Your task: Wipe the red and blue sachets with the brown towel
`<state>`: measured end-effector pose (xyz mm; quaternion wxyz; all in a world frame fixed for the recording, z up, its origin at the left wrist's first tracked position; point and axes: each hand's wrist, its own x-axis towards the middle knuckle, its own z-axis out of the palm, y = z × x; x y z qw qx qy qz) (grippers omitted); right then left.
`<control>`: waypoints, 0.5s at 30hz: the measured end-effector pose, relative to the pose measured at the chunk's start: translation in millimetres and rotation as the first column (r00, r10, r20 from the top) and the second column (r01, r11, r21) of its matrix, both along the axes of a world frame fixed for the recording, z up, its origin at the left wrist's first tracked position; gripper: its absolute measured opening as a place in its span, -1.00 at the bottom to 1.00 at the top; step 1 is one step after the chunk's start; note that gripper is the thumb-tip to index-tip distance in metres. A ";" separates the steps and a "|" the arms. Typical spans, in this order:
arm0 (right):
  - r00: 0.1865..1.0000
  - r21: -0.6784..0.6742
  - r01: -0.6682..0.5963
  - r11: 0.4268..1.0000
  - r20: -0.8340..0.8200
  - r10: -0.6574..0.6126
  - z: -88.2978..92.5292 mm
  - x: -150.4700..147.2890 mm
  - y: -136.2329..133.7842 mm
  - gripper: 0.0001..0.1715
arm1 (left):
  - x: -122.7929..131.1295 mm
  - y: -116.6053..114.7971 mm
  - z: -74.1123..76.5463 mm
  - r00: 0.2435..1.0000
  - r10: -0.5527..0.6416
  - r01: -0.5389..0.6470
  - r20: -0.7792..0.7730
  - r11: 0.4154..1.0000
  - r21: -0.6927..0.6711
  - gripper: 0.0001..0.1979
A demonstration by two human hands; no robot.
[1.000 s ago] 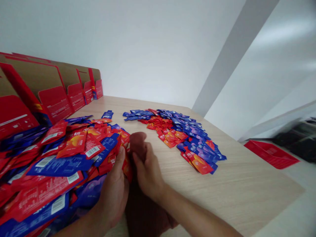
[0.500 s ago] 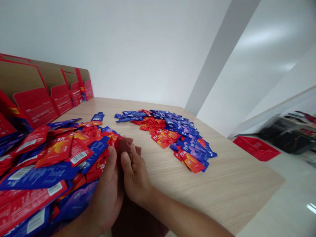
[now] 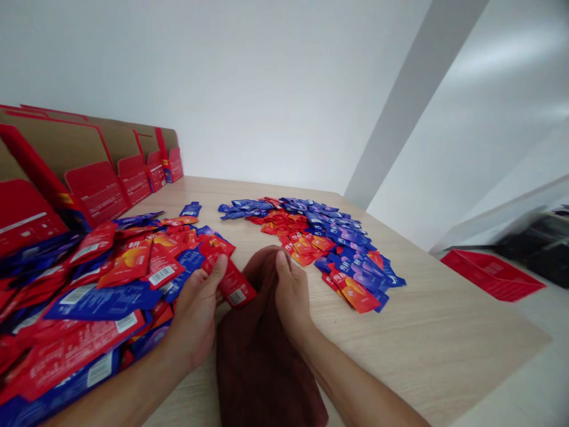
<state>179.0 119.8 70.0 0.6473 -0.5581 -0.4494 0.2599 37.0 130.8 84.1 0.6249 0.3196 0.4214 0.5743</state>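
Note:
A dark red cloth (image 3: pixel 262 362) lies on the wooden table (image 3: pixel 400 338) between my forearms. My right hand (image 3: pixel 291 293) pinches the cloth's far edge, fingers closed on it. My left hand (image 3: pixel 198 311) rests at the edge of a big heap of red and blue sachets (image 3: pixel 89 284), its thumb on a red sachet (image 3: pixel 231 281) with a barcode that lies half on the cloth. A second spread of red and blue sachets (image 3: pixel 320 237) lies beyond the cloth, to the right.
Red and brown folded cardboard boxes (image 3: pixel 89 172) stand in a row along the left, against the white wall. A red tray (image 3: pixel 491 274) sits on the floor at right, past the table's edge. A dark blurred object (image 3: pixel 542 234) is behind it.
My hands were pressed together at the heap's edge; now they are apart. The right hand has pulled the cloth's edge to the right, and the left hand has a red sachet under its thumb.

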 end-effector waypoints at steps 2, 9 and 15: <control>0.995 0.066 0.090 0.994 0.029 -0.092 1.7 3.4 2.5 -0.43 | 3.9 -2.4 -5.5 0.999 0.042 -0.041 -0.024 0.998 0.041 -0.26; 0.886 0.184 -0.217 0.959 0.449 0.115 -29.4 -33.2 -4.8 -0.42 | 29.1 4.8 4.4 0.993 0.071 -0.071 0.097 0.997 0.004 -0.89; 0.726 0.049 -0.554 0.831 0.518 0.453 -21.2 -28.3 -30.8 -0.47 | -0.3 60.8 20.9 0.967 0.187 -0.153 -0.173 0.969 0.193 -0.87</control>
